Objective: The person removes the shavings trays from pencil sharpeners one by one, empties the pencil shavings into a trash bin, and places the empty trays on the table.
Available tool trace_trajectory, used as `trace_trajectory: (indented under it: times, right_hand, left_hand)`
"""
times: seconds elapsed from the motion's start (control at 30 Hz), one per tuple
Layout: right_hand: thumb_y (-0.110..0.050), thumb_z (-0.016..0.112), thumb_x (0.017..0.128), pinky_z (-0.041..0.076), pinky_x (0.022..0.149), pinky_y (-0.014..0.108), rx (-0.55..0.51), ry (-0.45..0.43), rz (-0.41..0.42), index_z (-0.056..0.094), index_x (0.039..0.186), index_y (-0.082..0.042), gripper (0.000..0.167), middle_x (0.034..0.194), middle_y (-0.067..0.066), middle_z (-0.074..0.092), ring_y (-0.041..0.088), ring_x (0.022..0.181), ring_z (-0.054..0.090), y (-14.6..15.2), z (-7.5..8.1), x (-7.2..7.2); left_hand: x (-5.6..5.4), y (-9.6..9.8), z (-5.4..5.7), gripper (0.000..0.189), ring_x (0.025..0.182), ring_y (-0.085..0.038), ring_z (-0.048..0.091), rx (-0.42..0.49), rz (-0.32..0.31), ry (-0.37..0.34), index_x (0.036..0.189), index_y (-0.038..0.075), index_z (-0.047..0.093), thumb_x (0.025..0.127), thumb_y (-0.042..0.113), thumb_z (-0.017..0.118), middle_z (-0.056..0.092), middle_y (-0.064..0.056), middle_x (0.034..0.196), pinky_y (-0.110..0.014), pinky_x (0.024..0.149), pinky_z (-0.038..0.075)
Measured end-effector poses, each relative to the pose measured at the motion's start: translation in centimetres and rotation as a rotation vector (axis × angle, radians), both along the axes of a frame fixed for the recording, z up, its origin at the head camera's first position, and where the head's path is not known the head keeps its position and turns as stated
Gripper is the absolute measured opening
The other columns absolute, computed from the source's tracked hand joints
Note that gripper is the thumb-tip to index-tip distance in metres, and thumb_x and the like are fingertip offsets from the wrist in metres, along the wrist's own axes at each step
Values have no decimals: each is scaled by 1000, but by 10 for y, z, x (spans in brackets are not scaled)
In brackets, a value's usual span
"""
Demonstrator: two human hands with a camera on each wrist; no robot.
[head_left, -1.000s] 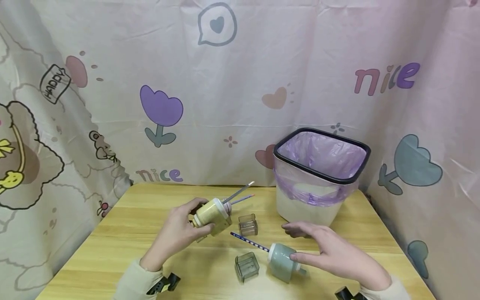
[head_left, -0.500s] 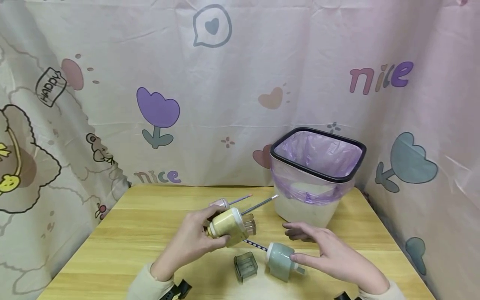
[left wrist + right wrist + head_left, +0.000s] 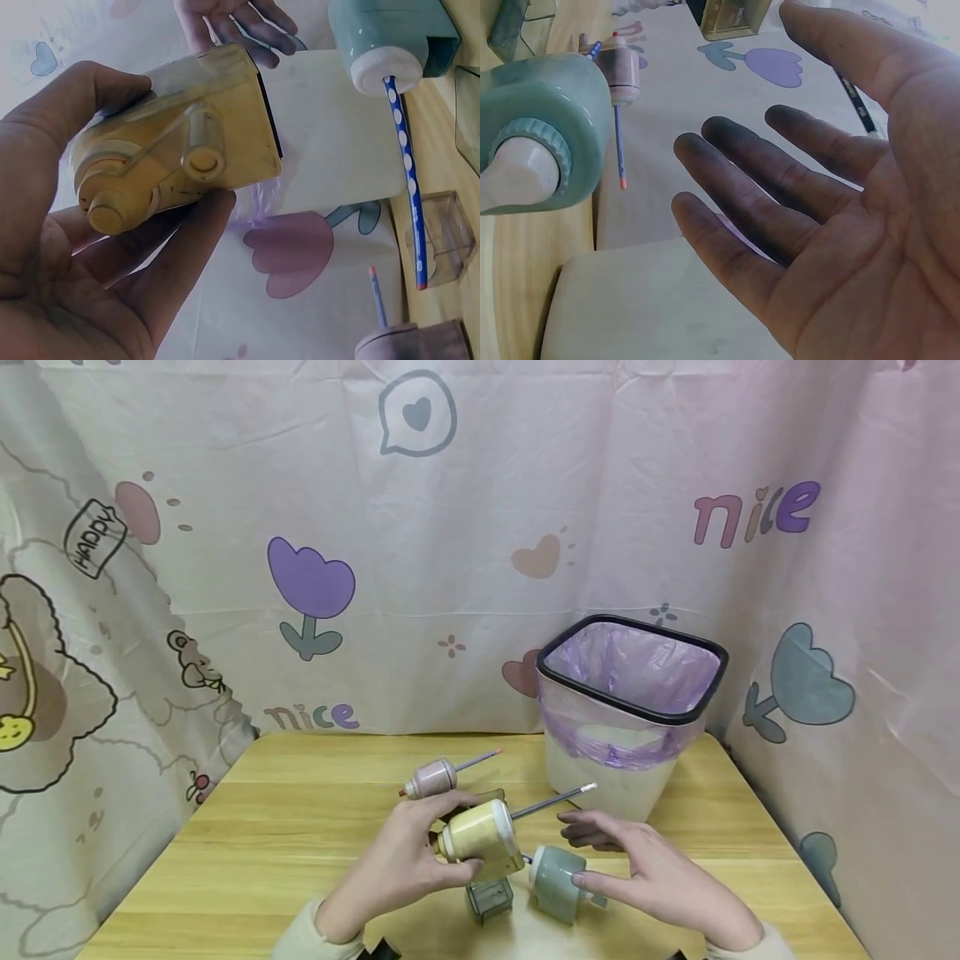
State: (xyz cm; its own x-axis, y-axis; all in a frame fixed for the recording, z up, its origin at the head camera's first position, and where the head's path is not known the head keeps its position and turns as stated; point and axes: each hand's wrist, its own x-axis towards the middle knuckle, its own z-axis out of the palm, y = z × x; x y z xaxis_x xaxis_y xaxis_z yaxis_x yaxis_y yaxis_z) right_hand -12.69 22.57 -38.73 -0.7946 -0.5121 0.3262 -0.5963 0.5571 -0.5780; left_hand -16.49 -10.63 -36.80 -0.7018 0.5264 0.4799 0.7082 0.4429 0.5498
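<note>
My left hand (image 3: 408,860) grips a yellow hand-crank pencil sharpener (image 3: 480,839), tilted above the table, with a dark pencil (image 3: 551,802) sticking out of its front. The left wrist view shows its crank (image 3: 112,195) between thumb and fingers. To the right, my right hand (image 3: 641,868) hovers with fingers extended and holds nothing; the fingertips look darkened in the right wrist view. Beside its thumb stands a green pencil sharpener (image 3: 557,883) with a blue dotted pencil (image 3: 406,165) in it. A pink pencil sharpener (image 3: 433,778) with a thin pencil (image 3: 478,759) lies farther back.
A greenish clear shavings drawer (image 3: 491,900) lies in front of the yellow sharpener. Another clear drawer (image 3: 442,232) is mostly hidden behind it in the head view. A bin (image 3: 607,768) with a purple liner stands at the back right, before a printed curtain (image 3: 420,568).
My left hand has moved right and nearer with the yellow sharpener, uncovering the pink one and covering the rear drawer. My right hand stays nearly where it was.
</note>
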Motion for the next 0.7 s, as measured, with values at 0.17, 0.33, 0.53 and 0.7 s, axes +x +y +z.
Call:
trace_trajectory:
  times: [0.17, 0.33, 0.53, 0.7]
  right_hand:
    - [-28, 77, 101, 63, 98, 35, -30, -28, 31, 58, 149, -22, 52, 131, -5, 75, 13, 116, 74, -5, -6, -5]
    - [-25, 78, 100, 63, 99, 35, -90, -49, 71, 57, 150, -20, 54, 130, 2, 76, 16, 115, 74, -12, -15, -8]
    - [-26, 79, 99, 63, 100, 33, -119, -42, 58, 60, 145, -12, 52, 131, 0, 76, 15, 116, 75, -21, -19, -10]
    - [-41, 78, 98, 61, 100, 35, -57, -59, -63, 64, 143, -15, 54, 132, -6, 74, 14, 118, 72, -24, -18, -4]
  left_hand:
    - [-2, 6, -2, 55, 83, -2, 61, 13, -21, -42, 124, 29, 72, 74, 18, 92, 73, 15, 102, -21, 69, 57]
    - [-4, 12, -4, 57, 87, -3, 63, 20, -40, -66, 127, 29, 72, 75, 18, 91, 74, 15, 107, -22, 73, 58]
    - [-7, 18, -7, 56, 89, -2, 64, 24, -63, -61, 127, 27, 72, 76, 17, 91, 76, 13, 112, -21, 78, 58]
    - [-8, 22, -10, 55, 86, -1, 63, 26, -73, -59, 126, 24, 72, 75, 17, 92, 76, 11, 109, -21, 76, 58]
